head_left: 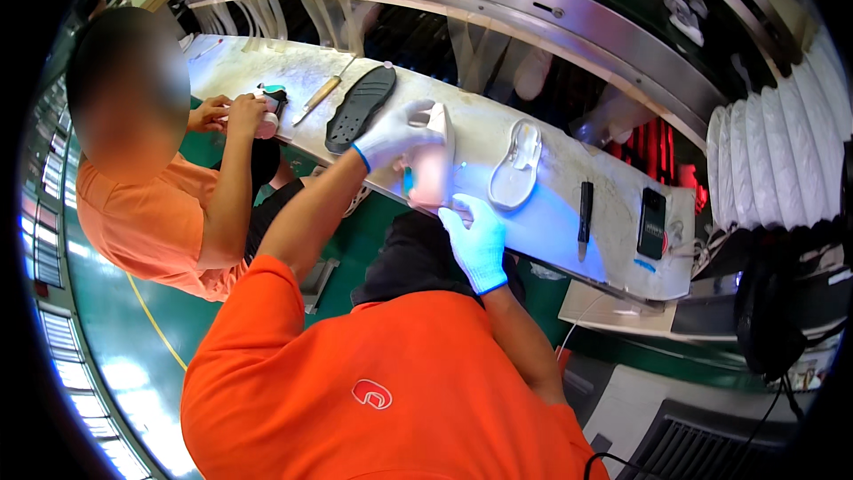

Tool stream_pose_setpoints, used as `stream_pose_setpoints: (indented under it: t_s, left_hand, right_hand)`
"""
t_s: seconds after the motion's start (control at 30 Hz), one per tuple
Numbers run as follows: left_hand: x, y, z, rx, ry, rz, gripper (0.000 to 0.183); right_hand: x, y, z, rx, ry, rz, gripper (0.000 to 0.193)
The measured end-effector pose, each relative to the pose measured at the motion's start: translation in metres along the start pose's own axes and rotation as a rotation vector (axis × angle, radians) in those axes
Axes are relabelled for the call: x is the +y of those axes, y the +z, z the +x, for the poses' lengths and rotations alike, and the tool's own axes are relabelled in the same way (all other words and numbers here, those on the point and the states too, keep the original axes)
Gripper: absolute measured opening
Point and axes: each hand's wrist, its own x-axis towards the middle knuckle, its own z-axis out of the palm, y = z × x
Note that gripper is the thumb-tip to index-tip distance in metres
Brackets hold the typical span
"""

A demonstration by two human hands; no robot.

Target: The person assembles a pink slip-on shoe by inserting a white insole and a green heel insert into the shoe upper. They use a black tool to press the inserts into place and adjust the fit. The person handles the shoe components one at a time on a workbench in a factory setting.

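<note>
1. White-gloved, our left hand (398, 136) grasps a pale pink shoe (431, 173), partly blurred, at its far end.
2. We have that shoe at the near edge of the pale workbench (555, 204), between our two hands.
3. Our right hand (477, 240), its glove lit blue, is at the shoe's near end, thumb and fingers parted; we cannot tell whether it grips.
4. To our left on the bench lie a black sole (361, 108) and a wooden-handled tool (318, 100).
5. To our right we see a white sole (514, 173), a black-handled knife (585, 218) and a dark phone (651, 224).
</note>
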Motion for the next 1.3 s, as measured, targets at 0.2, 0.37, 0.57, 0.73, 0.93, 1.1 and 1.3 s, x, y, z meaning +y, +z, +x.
stream_pose_setpoints:
  t_s: [0.2, 0.37, 0.57, 0.73, 0.93, 1.1, 1.3]
  left_hand:
    - [-0.035, 0.046, -0.006, 0.233, 0.071, 0.032, 0.085]
    - [-0.029, 0.049, -0.012, 0.266, 0.078, 0.015, 0.081]
    - [-0.012, 0.069, -0.032, 0.657, 0.468, 0.317, 0.061]
    - [0.045, 0.126, -0.128, 0.262, 0.839, 0.302, 0.031]
    - [-0.030, 0.201, -0.168, -0.291, -0.207, -0.255, 0.040]
    - [0.002, 0.208, -0.165, -0.314, -0.382, -0.767, 0.049]
    - [-0.012, 0.222, -0.167, 0.030, -0.325, -0.900, 0.041]
  right_hand:
    - [-0.019, -0.029, -0.002, -0.052, 0.001, -0.125, 0.027]
    - [0.003, -0.088, 0.060, 0.232, -0.137, -0.417, 0.026]
    - [0.052, -0.127, 0.184, -0.015, -0.174, -0.600, 0.049]
    - [0.063, -0.107, 0.210, -0.279, 0.052, -0.446, 0.065]
    - [0.057, -0.152, 0.085, -0.103, 0.356, 0.072, 0.062]
    - [0.005, -0.144, -0.051, 0.338, 0.362, 0.173, 0.057]
    - [-0.028, -0.112, -0.114, 0.261, 0.227, 0.059, 0.049]
